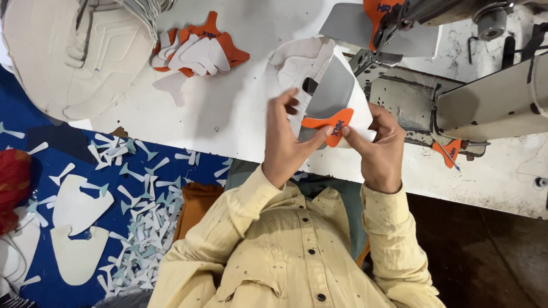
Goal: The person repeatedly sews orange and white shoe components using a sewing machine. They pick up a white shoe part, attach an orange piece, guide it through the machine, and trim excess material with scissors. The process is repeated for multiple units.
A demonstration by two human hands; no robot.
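Orange against white, a small tab-shaped piece [329,126] is pinched at its two ends in the head view, between the fingers of the left hand [288,142] and those of the right hand [377,145]. It is pressed flat onto a larger white and grey shoe-upper panel [334,91], which is held up off the white surface [228,108] just in front of the sewing machine [456,97]. Both sets of fingers are closed on the stacked pieces, apparently so that the tab is kept lined up with the panel's lower edge.

At the far left of the surface a pile of matching orange and white pieces [197,51] is laid, within reach. A second orange tab [448,151] is seen lying under the machine arm at the right. A broad stack of cream embossed panels [74,51] is set at the far left corner.

Below the surface, on the left, a blue sheet [74,142] is strewn with pale offcuts [145,217] and two larger cream cut-outs [80,228], where trimmed waste seems to be dropped. A yellow buttoned shirt [297,251] fills the near edge.
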